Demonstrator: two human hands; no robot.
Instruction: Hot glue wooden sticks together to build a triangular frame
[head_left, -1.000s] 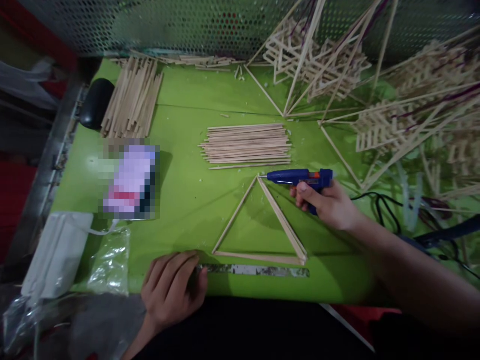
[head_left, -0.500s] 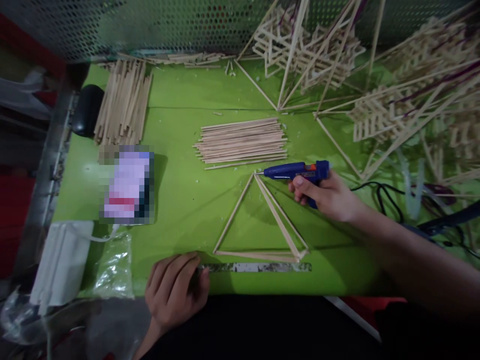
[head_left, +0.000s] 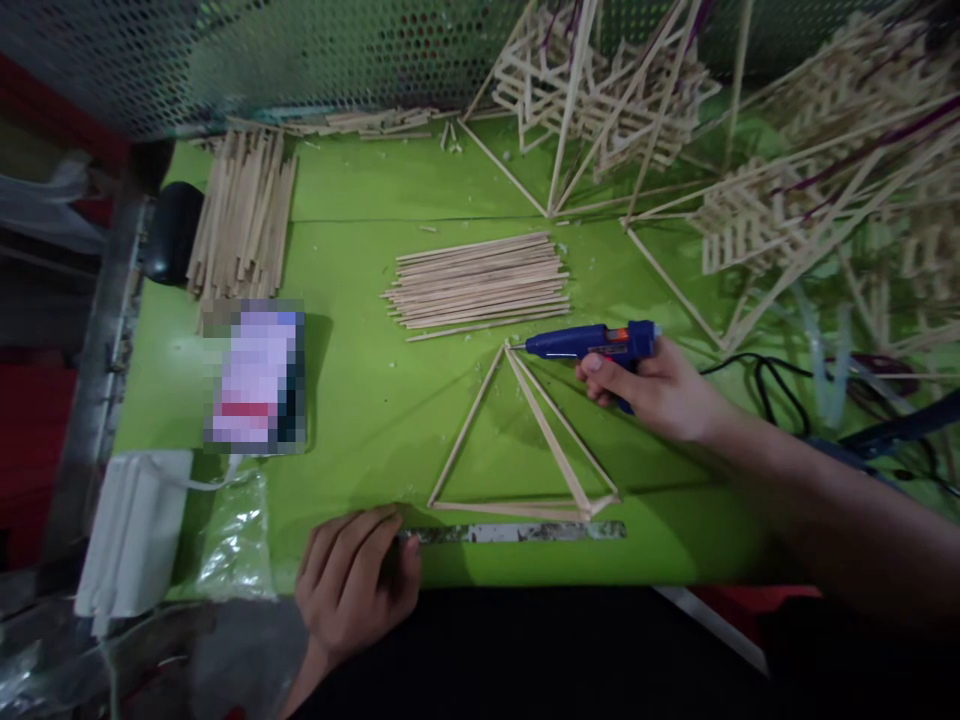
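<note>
My right hand [head_left: 660, 392] is wrapped round a blue hot glue gun [head_left: 589, 343]. Its nozzle meets the top corner of a frame of thin wooden sticks [head_left: 466, 428]. This frame has a long base and slanting sticks that come together at the top. At the table's front edge rests my left hand [head_left: 358, 575], fingers curled and pressed together, the inside of the grip hidden. Its fingertips are at the left end of a flat, speckled metal strip [head_left: 517, 532], which lies just below the base of the frame.
Behind the frame is a bundle of thin sticks [head_left: 480, 280]. More sticks [head_left: 244, 215] lie at the back left, beside a black mouse-like object [head_left: 172, 232]. A phone [head_left: 251, 385] and white power bank-like block [head_left: 135, 535] stand left. Finished stick structures [head_left: 600, 100] and cables [head_left: 765, 385] fill the right.
The view has shifted slightly. The glue gun stays at the top corner of the frame, and my left hand keeps its place by the metal strip.
</note>
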